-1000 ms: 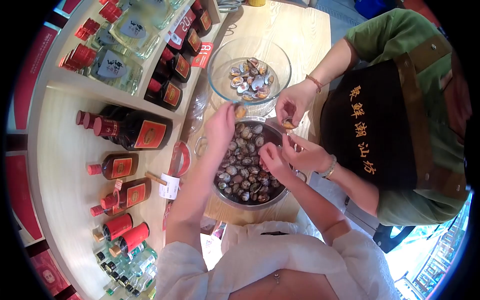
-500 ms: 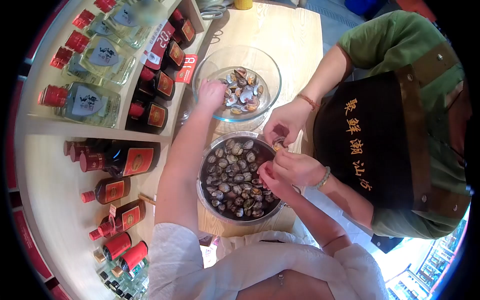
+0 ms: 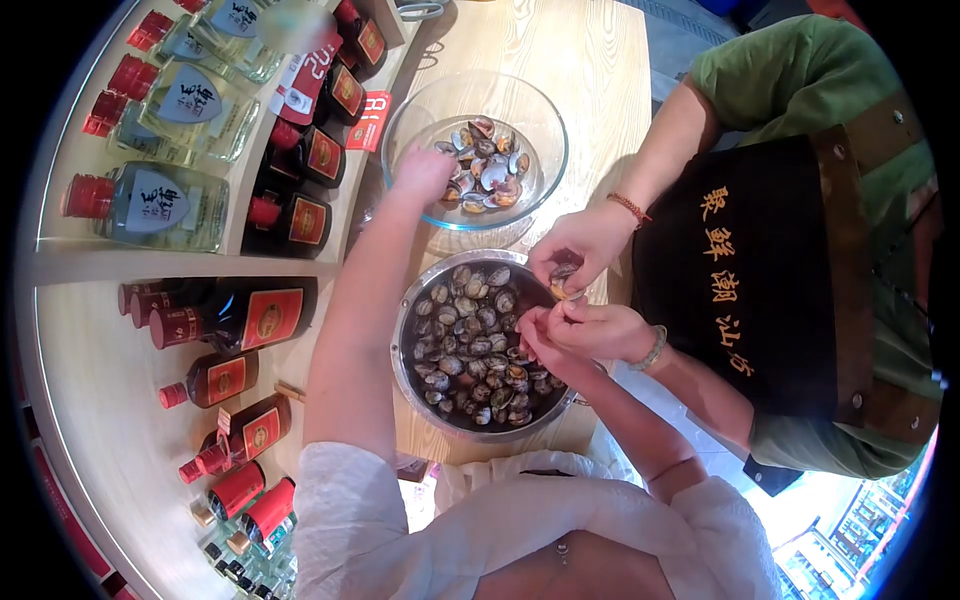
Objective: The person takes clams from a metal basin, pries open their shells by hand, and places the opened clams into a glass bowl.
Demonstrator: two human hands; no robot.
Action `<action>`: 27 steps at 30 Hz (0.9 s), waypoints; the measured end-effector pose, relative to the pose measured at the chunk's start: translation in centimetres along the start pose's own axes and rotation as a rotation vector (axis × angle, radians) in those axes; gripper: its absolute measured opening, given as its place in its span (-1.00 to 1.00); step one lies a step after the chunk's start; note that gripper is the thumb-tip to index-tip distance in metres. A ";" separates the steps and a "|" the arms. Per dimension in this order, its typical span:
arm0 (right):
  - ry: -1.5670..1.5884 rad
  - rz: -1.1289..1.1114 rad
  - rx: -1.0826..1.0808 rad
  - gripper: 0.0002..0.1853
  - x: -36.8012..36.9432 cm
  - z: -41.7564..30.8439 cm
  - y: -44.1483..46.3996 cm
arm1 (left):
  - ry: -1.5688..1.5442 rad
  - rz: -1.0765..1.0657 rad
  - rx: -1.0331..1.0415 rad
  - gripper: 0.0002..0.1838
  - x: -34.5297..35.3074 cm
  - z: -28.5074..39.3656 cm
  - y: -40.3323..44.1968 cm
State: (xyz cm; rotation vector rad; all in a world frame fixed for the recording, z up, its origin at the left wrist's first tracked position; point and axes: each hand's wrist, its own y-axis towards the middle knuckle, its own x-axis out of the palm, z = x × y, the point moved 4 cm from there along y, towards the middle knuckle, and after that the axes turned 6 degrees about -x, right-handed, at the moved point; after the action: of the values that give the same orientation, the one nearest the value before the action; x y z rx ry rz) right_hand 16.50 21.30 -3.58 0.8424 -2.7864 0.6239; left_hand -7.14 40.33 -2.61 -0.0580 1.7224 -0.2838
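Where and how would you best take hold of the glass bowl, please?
I would take the glass bowl by its rim at the left and right, one hand coming in from each side. It is wide and round, shows no handle, and its near edge lies close to the metal bowl.

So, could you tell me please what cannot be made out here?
All in the head view:
- Left hand: grip hidden by its own back.
- Right hand: grip unclear beside the co-worker's hand.
- Metal bowl: bottom covered by clams.
- Grey loops: cut off by top edge.
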 end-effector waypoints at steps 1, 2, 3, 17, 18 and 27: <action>-0.002 0.003 -0.002 -0.87 0.0 -0.1 0.0 | 0.000 0.003 0.002 -0.90 0.0 0.1 0.0; -0.034 0.008 0.007 -0.87 0.1 0.0 -0.2 | -0.033 0.026 -0.023 -0.90 0.2 0.1 -0.1; -0.067 0.011 0.018 -0.88 0.1 0.1 -0.4 | -0.067 0.047 -0.050 -0.89 0.4 0.2 -0.1; -0.833 0.145 -0.291 -0.87 -0.4 2.1 -1.3 | -0.777 0.665 -0.327 -0.84 -4.2 0.3 -13.3; -0.829 0.136 -0.288 -0.87 -0.2 1.9 -1.3 | -0.885 0.672 -0.367 -0.85 -3.4 0.7 -15.7; -1.269 0.197 -0.495 -0.84 1.7 0.2 0.4 | -1.167 0.575 -0.613 -0.87 2.8 9.0 -31.8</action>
State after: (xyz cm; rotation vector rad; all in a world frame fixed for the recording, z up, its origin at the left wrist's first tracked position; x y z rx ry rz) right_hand 14.82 20.67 -3.47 1.0653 -3.7887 -0.9420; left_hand -2.66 7.58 0.43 -0.1381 0.5503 0.6208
